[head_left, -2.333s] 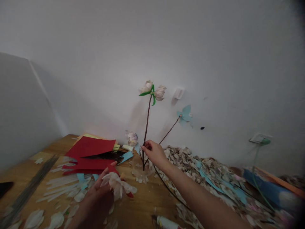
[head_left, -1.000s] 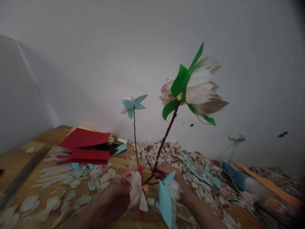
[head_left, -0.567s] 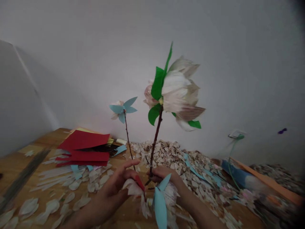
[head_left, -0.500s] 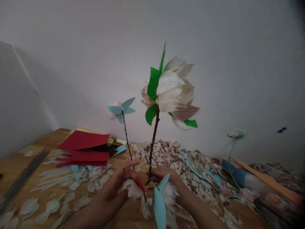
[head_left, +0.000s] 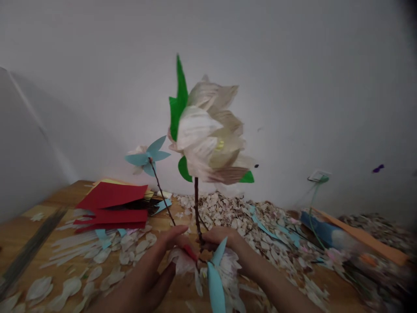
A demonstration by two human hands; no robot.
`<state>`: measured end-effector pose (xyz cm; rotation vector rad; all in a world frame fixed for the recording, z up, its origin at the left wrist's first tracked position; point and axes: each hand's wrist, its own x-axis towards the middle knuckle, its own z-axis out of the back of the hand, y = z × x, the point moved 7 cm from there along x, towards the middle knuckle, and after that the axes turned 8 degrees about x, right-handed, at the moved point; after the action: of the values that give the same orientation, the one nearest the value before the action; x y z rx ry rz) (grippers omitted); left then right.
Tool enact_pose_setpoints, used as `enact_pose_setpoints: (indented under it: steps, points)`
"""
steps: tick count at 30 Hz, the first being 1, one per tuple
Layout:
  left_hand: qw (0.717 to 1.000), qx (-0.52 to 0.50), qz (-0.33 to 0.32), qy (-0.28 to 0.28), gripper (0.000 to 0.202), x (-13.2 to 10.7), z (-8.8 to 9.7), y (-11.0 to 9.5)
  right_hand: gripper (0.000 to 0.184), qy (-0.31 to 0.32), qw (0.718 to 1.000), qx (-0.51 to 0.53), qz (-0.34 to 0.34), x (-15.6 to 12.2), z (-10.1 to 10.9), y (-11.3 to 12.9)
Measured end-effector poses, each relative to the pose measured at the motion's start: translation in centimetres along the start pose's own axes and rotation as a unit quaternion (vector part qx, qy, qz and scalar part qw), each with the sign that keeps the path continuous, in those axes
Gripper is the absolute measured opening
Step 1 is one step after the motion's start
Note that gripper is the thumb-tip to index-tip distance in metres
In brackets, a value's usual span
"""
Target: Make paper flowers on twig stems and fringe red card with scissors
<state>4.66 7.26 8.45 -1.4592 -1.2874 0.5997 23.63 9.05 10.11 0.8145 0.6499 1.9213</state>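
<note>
My right hand is closed round the lower end of a brown twig that stands upright. A large handmade flower of dried, whitish petals tops it, with green paper leaves. Below my fingers hang a blue paper leaf and another pale petal flower. My left hand curves its fingers round a small petal flower with a red paper leaf. Just behind that hand rises a thinner twig bearing a flower with blue leaves; its lower end is hidden.
Red paper sheets lie on the wooden table at the left, beside a bundle of thin wires. Loose petals are scattered in front. A petal heap lines the wall; an orange strip is at right.
The large flower has swung left and turned more toward me, showing its yellow centre. The blue-leaved flower has shifted slightly left and down. Both hands keep nearly the same place.
</note>
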Motion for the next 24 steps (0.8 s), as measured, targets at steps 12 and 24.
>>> enact_pose_setpoints:
  steps: [12,24]
  points:
    - [0.996,0.052,-0.076,0.013,0.041,-0.1,-1.3,0.8,0.021,0.072,0.989,-0.038,0.121,-0.2,-0.2,3.3]
    - [0.936,0.293,-0.166,0.105,0.051,-0.2,-1.7,0.6,0.015,0.099,0.990,-0.040,0.089,-0.1,-0.8,2.4]
